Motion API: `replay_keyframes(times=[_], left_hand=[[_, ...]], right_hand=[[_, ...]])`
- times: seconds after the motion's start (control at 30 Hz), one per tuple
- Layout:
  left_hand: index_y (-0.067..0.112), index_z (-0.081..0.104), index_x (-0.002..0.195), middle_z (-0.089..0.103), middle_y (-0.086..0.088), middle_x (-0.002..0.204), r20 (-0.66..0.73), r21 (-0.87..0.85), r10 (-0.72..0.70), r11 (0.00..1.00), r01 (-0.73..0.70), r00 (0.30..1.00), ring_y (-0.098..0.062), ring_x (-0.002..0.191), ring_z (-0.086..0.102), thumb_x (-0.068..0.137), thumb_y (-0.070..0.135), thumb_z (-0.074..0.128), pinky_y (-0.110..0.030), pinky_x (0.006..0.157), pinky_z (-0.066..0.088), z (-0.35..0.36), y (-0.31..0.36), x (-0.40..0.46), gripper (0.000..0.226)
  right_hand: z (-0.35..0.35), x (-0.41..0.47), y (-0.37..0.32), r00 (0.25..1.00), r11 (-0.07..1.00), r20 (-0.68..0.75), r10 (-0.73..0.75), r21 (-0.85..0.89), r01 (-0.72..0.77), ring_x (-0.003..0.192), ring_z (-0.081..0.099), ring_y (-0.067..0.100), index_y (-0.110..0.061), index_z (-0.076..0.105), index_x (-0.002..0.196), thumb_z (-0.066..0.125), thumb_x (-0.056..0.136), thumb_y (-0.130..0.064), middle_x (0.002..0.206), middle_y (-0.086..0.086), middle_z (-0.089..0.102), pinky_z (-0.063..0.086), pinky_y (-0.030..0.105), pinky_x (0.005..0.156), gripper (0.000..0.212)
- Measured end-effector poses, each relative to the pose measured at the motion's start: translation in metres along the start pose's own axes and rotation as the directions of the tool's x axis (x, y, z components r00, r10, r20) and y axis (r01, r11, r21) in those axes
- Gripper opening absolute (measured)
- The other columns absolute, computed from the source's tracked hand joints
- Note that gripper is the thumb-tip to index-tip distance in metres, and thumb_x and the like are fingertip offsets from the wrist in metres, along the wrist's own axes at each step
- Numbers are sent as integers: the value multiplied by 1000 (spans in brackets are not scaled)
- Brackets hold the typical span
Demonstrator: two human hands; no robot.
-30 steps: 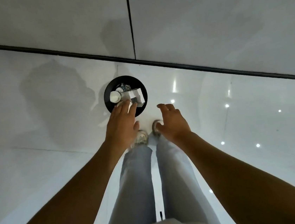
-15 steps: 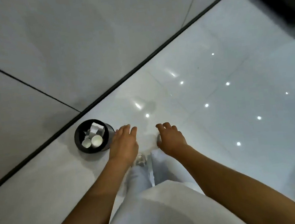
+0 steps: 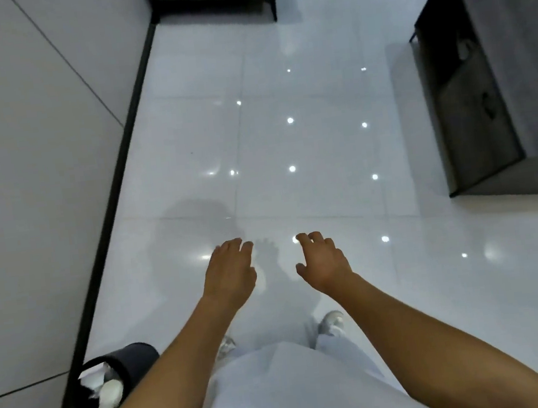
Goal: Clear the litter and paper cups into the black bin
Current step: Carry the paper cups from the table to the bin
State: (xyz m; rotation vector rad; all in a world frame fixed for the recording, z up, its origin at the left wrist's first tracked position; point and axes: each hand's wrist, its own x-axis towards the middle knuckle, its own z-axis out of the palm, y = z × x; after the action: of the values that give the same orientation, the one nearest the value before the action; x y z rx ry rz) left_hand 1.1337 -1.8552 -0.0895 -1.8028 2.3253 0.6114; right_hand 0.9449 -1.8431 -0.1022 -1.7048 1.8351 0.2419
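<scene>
Both hands, left hand (image 3: pixel 230 270) and right hand (image 3: pixel 322 261), hang spread and empty; bin (image 3: pixel 114 386) behind the left (paper cups probably light, crushable: grip sides gently).

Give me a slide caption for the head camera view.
Both empty hands, left hand and right hand, reach over glossy floor; black bin holds paper litter.

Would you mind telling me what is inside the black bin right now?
The black bin holds crumpled white paper and a white paper cup. The left forearm covers its right side, and anything lower down cannot be seen.
</scene>
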Motion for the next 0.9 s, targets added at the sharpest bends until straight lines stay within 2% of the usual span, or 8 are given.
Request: replay_keyframes(times=[0.2, 0.37, 0.53, 0.67, 0.9], left_hand=[[10, 45, 137, 45, -11, 141, 43, -16, 178, 984, -178, 983, -28, 130, 40, 91, 21, 54, -34, 107, 29, 4, 163, 56, 48], [14, 44, 137, 45, -6, 141, 67, 38, 338, 939, -341, 939, -22, 129, 41, 92, 28, 53, -30, 106, 30, 5, 268, 98, 47], [14, 45, 136, 48, -4, 137, 144, 55, 437, 892, -448, 888, -21, 123, 45, 92, 27, 54, -28, 100, 36, 5, 340, 147, 47], [15, 44, 137, 47, -5, 139, 178, 53, 514, 847, -530, 839, -21, 126, 44, 91, 27, 55, -28, 102, 37, 4, 398, 204, 49], [14, 43, 138, 46, -5, 140, 232, 48, 674, 712, -700, 702, -22, 127, 42, 91, 27, 56, -29, 99, 39, -12, 518, 303, 51]], right_hand=[[-51, -36, 156, 975, 967, -45, 217, 149, -208, 122, 42, 30, -18, 28, 145, 53, 94, -26, 143, 9, 34, 43, 38, 94, 58], [-88, -54, 256, 920, 899, -103, 378, 279, -338, 122, 42, 30, -18, 27, 146, 54, 94, -27, 144, 8, 33, 44, 38, 94, 60], [-117, -54, 331, 849, 812, -122, 514, 388, -435, 124, 40, 31, -19, 26, 147, 54, 93, -29, 145, 8, 31, 44, 39, 95, 61], [-144, -41, 384, 789, 741, -137, 599, 466, -483, 123, 42, 31, -19, 27, 146, 55, 92, -29, 144, 9, 33, 44, 39, 93, 61], [-206, -21, 471, 642, 584, -144, 753, 596, -552, 123, 41, 30, -20, 30, 144, 56, 93, -30, 143, 8, 34, 45, 40, 92, 59]])
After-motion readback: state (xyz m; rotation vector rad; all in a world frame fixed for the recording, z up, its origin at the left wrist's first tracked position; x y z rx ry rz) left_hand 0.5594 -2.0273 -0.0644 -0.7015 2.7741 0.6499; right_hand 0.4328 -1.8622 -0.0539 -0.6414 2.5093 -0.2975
